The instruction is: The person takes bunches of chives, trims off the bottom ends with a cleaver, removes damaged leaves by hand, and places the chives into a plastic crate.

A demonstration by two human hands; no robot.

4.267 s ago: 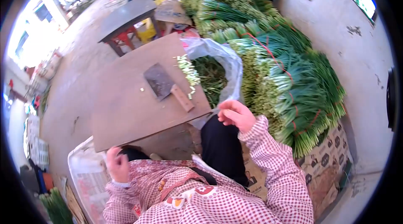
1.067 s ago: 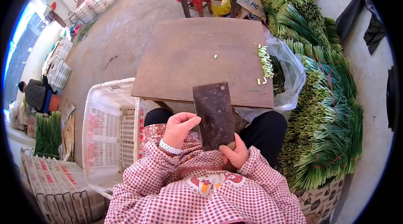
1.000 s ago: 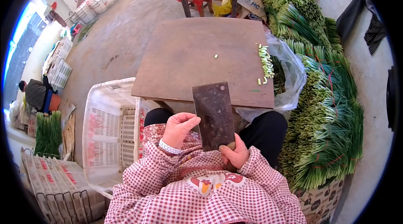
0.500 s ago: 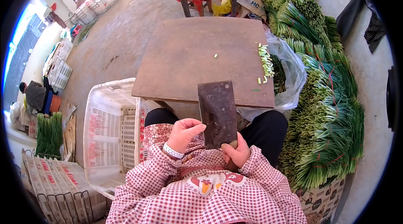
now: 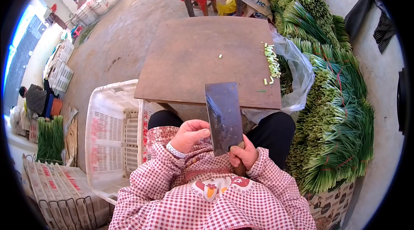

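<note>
In the head view I see the right hand [image 5: 244,154], fingers clamped on the cleaver [image 5: 224,118], on the near side of the table [image 5: 185,57]. The left hand [image 5: 187,137] is just left of it; I cannot tell whether its fingers are together or apart.

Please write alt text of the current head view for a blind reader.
A bare right hand holds a cleaver blade-up, the left hand close beside it. Beyond is a table with cut stalk pieces; bundled greens are piled at right.
</note>
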